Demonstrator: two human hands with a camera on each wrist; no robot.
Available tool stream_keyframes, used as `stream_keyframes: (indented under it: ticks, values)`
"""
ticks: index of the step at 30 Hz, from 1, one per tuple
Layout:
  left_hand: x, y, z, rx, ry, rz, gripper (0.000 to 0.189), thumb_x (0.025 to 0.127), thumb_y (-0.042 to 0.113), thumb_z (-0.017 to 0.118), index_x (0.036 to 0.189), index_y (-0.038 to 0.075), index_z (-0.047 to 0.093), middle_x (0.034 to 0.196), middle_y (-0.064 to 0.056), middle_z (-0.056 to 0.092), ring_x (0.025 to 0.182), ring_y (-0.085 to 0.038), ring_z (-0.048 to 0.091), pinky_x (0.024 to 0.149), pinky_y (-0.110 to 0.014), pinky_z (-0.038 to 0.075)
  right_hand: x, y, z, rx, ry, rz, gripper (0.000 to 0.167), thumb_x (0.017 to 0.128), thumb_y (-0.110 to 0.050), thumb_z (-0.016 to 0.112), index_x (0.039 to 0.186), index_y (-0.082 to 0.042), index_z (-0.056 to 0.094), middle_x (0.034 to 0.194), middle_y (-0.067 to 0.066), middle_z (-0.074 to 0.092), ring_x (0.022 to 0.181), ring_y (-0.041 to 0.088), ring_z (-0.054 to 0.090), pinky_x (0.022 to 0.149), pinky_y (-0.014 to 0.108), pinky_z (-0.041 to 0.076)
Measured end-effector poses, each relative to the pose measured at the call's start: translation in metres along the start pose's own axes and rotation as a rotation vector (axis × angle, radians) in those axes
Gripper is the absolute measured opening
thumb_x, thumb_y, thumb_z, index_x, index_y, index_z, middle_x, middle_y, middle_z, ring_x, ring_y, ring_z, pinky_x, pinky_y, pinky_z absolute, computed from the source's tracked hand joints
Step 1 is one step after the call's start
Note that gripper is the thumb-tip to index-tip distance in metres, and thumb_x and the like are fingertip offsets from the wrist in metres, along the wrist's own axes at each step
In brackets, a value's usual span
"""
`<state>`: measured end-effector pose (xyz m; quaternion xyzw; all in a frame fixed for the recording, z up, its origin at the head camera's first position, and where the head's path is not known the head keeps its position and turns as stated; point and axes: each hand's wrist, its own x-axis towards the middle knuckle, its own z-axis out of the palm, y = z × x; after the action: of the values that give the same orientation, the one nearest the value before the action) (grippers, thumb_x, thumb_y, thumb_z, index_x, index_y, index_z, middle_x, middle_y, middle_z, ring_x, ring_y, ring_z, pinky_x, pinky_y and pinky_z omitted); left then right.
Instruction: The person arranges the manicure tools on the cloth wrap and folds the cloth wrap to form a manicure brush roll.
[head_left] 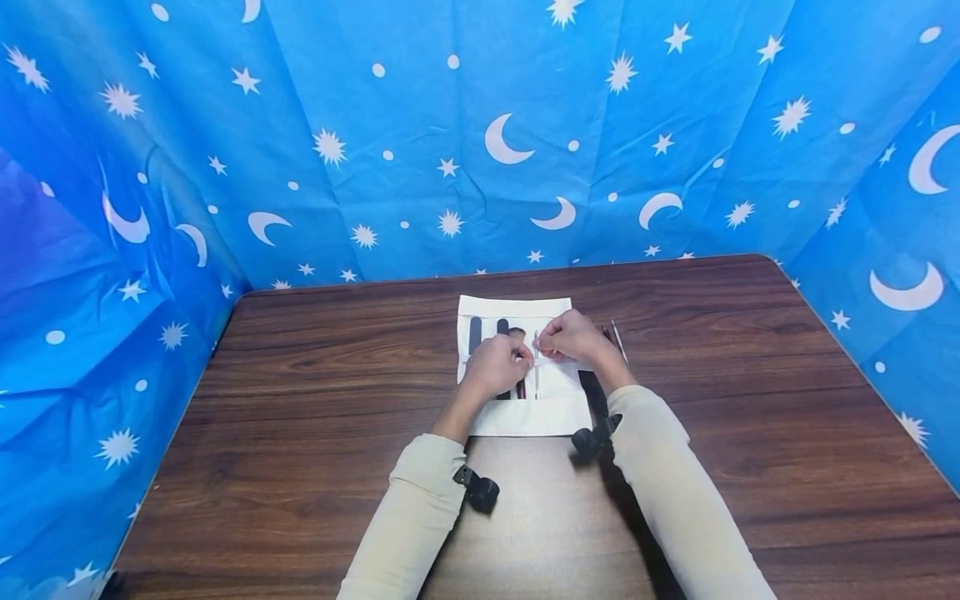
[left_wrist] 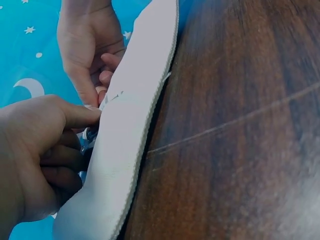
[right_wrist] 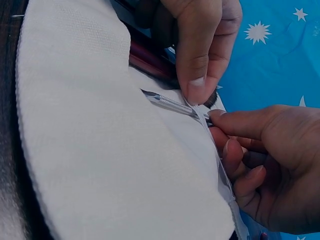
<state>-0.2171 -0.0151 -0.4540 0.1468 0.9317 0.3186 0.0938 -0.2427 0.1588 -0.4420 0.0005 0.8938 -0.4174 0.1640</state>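
A white cloth tool pouch (head_left: pixel 555 418) lies unfolded on the table, a narrow white elastic band (right_wrist: pixel 204 122) running across its middle. My left hand (head_left: pixel 493 367) pinches this band between thumb and forefinger, beside a thin metal tool with a knurled grip (right_wrist: pixel 170 103). Thumb and fingers of my right hand (head_left: pixel 573 337) pinch the far end of that tool, right at the band. Left of it on the cloth are a brush with a dark red handle (right_wrist: pixel 150 61) and two flat dark strips (head_left: pixel 475 335), partly covered by my left hand.
Beside the pouch, past my right wrist, lie a slim metal tool (head_left: pixel 617 340) and a brown piece partly hidden by my hand. Dark wood tabletop (head_left: pixel 315 400) surrounds the pouch. A blue star-and-moon cloth (head_left: pixel 420 108) hangs behind the table and at both sides.
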Motion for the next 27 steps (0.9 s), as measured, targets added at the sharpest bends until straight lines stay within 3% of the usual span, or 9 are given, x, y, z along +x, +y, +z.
stream_keyframes:
  ticks: [5, 9, 13, 17, 22, 27]
  values:
    - [0.0, 0.005, 0.0, 0.012, 0.04, 0.032, 0.014, 0.096, 0.022, 0.066, 0.098, 0.015, 0.079, 0.06, 0.007, 0.054, 0.052, -0.008, 0.043, 0.05, -0.024, 0.033, -0.001, 0.001, -0.001, -0.026, 0.012, -0.009, 0.017, 0.095, -0.014, 0.068, 0.092, 0.0, 0.076, 0.068, -0.005, 0.064, 0.063, 0.008, 0.055, 0.061, 0.021, 0.044]
    - [0.001, 0.009, 0.005, 0.023, 0.066, 0.072, 0.015, 0.096, 0.021, 0.066, 0.101, 0.014, 0.078, 0.052, 0.008, 0.048, 0.045, -0.005, 0.037, 0.044, -0.022, 0.028, -0.001, 0.007, -0.002, -0.006, 0.017, -0.05, 0.02, 0.095, -0.012, 0.062, 0.099, 0.002, 0.076, 0.073, -0.004, 0.066, 0.063, 0.008, 0.055, 0.061, 0.021, 0.045]
    - [0.004, 0.01, 0.011, 0.048, 0.059, 0.073, 0.015, 0.096, 0.022, 0.066, 0.102, 0.015, 0.079, 0.049, 0.01, 0.041, 0.044, -0.004, 0.033, 0.044, -0.021, 0.027, -0.002, 0.014, -0.003, 0.142, 0.007, -0.076, 0.025, 0.099, -0.01, 0.056, 0.111, 0.008, 0.07, 0.071, -0.003, 0.061, 0.058, 0.006, 0.052, 0.056, 0.02, 0.043]
    - [0.005, 0.008, 0.012, 0.07, 0.055, 0.078, 0.017, 0.096, 0.024, 0.067, 0.106, 0.017, 0.079, 0.054, 0.009, 0.043, 0.048, -0.006, 0.037, 0.047, -0.023, 0.03, -0.004, 0.022, -0.006, 0.299, 0.025, -0.104, 0.03, 0.101, -0.008, 0.054, 0.121, 0.012, 0.063, 0.071, -0.005, 0.06, 0.054, 0.004, 0.05, 0.053, 0.019, 0.042]
    - [0.007, 0.008, 0.014, 0.101, 0.023, 0.107, 0.021, 0.097, 0.029, 0.066, 0.111, 0.021, 0.079, 0.057, 0.008, 0.045, 0.05, -0.007, 0.037, 0.049, -0.024, 0.029, -0.011, 0.033, -0.015, 0.386, 0.097, -0.142, 0.032, 0.101, -0.007, 0.053, 0.125, 0.013, 0.061, 0.074, -0.007, 0.061, 0.058, 0.003, 0.053, 0.056, 0.018, 0.046]
    - [0.007, 0.009, 0.015, 0.092, 0.019, 0.094, 0.019, 0.097, 0.03, 0.067, 0.109, 0.022, 0.08, 0.055, 0.009, 0.041, 0.048, -0.007, 0.033, 0.047, -0.024, 0.027, -0.022, 0.041, -0.034, 0.451, 0.199, -0.142, 0.035, 0.103, -0.009, 0.053, 0.129, 0.015, 0.057, 0.072, -0.014, 0.065, 0.06, 0.0, 0.057, 0.06, 0.016, 0.051]
